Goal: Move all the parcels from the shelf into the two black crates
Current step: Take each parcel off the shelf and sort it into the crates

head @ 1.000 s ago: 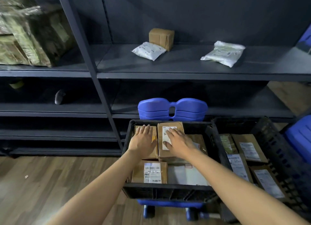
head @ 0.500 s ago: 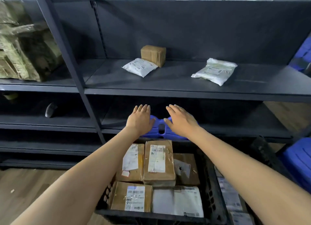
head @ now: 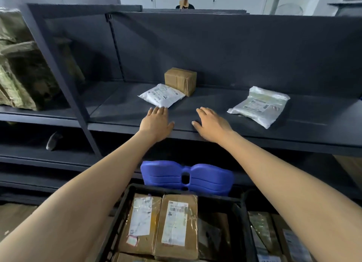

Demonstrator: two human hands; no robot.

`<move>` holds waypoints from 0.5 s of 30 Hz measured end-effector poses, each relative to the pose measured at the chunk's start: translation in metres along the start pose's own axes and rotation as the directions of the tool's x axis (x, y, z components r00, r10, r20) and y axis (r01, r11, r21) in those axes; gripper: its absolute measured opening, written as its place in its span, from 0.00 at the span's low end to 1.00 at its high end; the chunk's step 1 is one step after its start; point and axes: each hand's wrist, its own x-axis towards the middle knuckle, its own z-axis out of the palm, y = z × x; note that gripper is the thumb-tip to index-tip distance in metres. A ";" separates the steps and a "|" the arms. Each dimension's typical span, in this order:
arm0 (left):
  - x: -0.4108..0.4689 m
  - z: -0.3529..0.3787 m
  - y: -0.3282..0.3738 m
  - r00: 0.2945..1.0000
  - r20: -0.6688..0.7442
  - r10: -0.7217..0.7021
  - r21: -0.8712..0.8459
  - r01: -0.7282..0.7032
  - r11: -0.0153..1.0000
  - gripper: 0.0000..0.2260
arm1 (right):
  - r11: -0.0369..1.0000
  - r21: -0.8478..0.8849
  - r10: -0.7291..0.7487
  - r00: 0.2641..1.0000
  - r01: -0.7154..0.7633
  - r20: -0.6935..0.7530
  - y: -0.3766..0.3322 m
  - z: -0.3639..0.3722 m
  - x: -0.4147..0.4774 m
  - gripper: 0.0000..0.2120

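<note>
Both our hands are out over the front of the shelf [head: 195,115], palms down, fingers straight and a bit spread, holding nothing. Left hand [head: 156,124] has its fingertips right at the near corner of the white poly mailer [head: 161,98]; we can't tell if they're actually touching it. Right hand [head: 212,125] sits on the shelf's front edge, between that mailer and the clear-bagged parcel [head: 258,105] off to the right.

3 parcels are on the shelf: those 2, plus a taped brown box [head: 181,81] just behind the white mailer, touching it.

Below us the black crate [head: 125,201] holds several labelled cardboard parcels [head: 177,224], with more parcels [head: 262,230] to its right. A blue chair back [head: 188,178] stands behind the crate.
</note>
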 end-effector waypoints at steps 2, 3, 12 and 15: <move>0.019 0.002 -0.013 1.000 0.005 -0.007 0.022 0.007 1.000 0.28 | 1.000 0.001 0.003 1.000 -0.003 0.007 0.001 0.003 0.023 0.29; 0.030 0.004 -0.020 1.000 0.010 -0.010 0.031 0.010 0.999 0.28 | 1.000 0.000 0.006 1.000 -0.006 0.009 0.002 0.005 0.035 0.29; 0.135 0.030 -0.081 0.997 0.045 -0.071 0.080 0.067 0.995 0.29 | 0.993 0.067 0.087 0.992 -0.093 0.086 0.003 0.037 0.150 0.27; 0.169 0.034 -0.096 0.991 -0.004 -0.137 -0.012 0.137 0.991 0.29 | 0.982 0.136 0.119 0.989 -0.131 0.090 0.000 0.048 0.178 0.23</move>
